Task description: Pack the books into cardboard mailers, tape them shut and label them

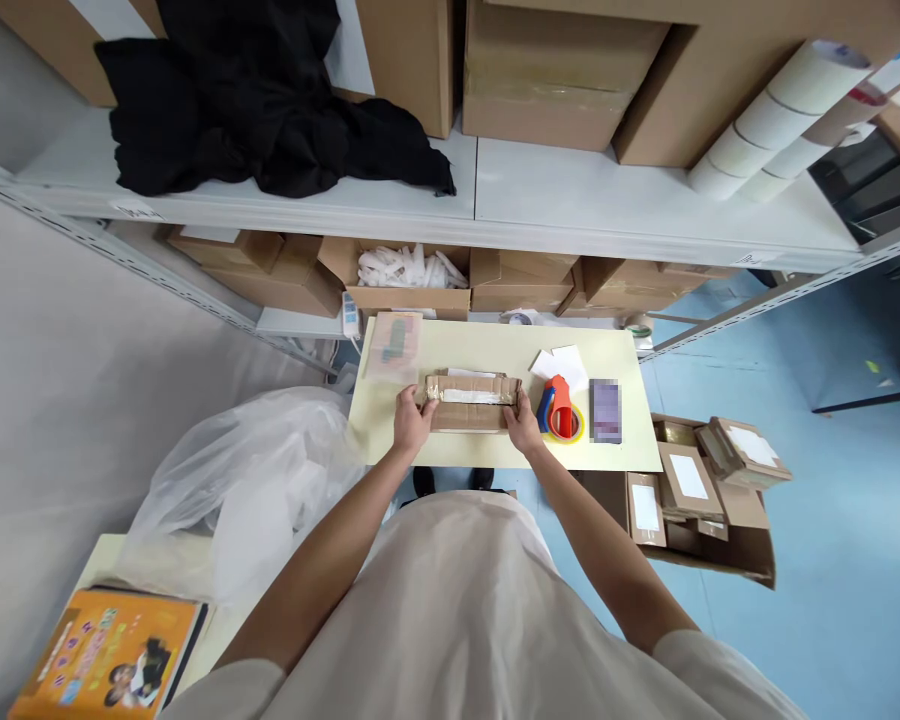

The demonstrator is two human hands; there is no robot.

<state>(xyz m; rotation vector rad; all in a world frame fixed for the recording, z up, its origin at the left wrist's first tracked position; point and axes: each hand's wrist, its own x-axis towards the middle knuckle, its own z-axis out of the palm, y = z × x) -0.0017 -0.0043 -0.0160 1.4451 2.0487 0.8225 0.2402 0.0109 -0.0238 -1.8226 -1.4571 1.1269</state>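
Note:
A small brown cardboard box (471, 416) lies on the pale yellow table (390, 455) in front of me, with shiny tape and a white strip along its upper side. My left hand (412, 420) grips its left end, the thumb on the near face. Closed on the right end is my right hand (523, 422). Just right of that hand sits a red and blue tape dispenser (560, 408) with a yellow-rimmed roll. White paper pieces (562, 365) lie behind the dispenser, and a purple blurred rectangle (606, 411) is farther right.
A clear plastic packet (394, 345) lies at the table's back left. Behind stands a shelf (555, 200) with boxes, black cloth (270, 110) and label rolls (780, 120). A carton of small boxes (750, 570) is on the right; a plastic bag (262, 480) bulges on the left.

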